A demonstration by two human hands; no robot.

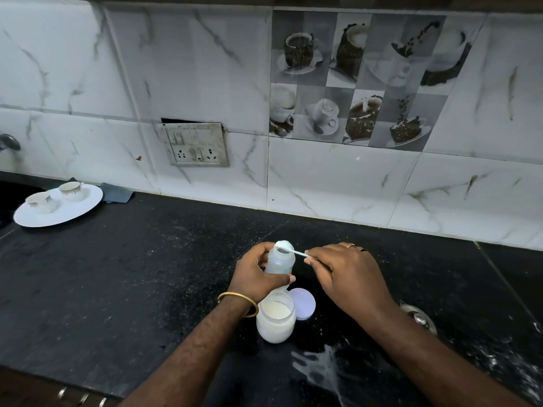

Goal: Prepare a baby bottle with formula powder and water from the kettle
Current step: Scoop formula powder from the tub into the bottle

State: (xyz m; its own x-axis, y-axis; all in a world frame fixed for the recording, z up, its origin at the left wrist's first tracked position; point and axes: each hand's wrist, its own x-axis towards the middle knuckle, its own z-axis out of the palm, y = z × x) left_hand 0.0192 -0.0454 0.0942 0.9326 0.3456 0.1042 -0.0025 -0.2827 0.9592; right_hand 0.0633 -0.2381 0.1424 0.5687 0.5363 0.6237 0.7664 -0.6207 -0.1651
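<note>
A clear baby bottle (280, 261) without its cap stands on the black counter, gripped around its body by my left hand (258, 274). My right hand (346, 274) pinches the handle of a small pale blue scoop (289, 248), whose bowl of white powder sits tipped over the bottle's mouth. Just in front of the bottle stands an open jar of white formula powder (276, 317), with its round lid (302, 304) lying flat beside it on the right.
A steel kettle lid or knob (418, 317) peeks out behind my right forearm. White plate (55, 214) with two cups sits far left, a grey cloth (116, 193) behind it. White powder is spilled on the counter (320, 368) near the front edge. A wall socket (195, 145) is above.
</note>
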